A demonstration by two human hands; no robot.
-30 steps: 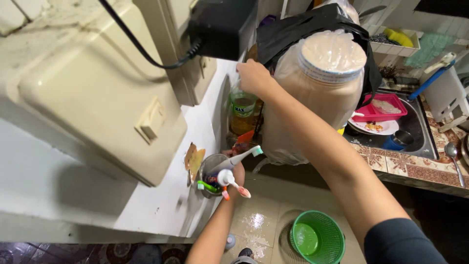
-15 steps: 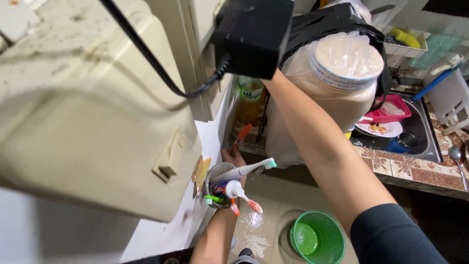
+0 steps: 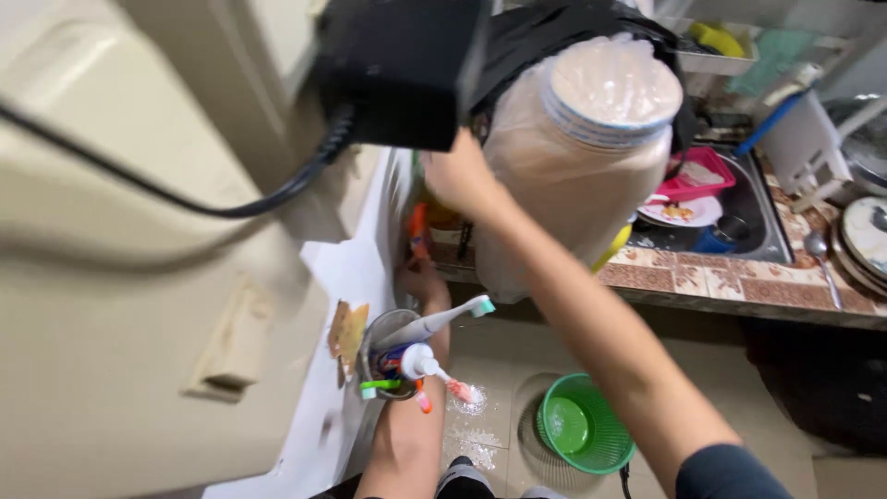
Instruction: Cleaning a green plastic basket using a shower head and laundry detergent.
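My left hand reaches up along the white wall and is shut on an orange toothbrush, held upright just under the tiled counter's edge. Below my left forearm a metal cup fixed to the wall holds several toothbrushes, among them a white one with a teal head. My right hand is stretched out above, at a bottle of yellow liquid that it almost wholly hides. Its fingers are curled, and whether they grip the bottle cannot be made out.
A black adapter with a cable hangs close to the camera. A large plastic jar in a clear bag stands right of my right hand. Beyond lie the tiled counter, a sink with a pink tray and a plate. A green basket sits on the wet floor.
My left hand has risen from the metal cup with the orange toothbrush, up to the counter's edge. My right hand has stayed at the bottle. The view has swung right.
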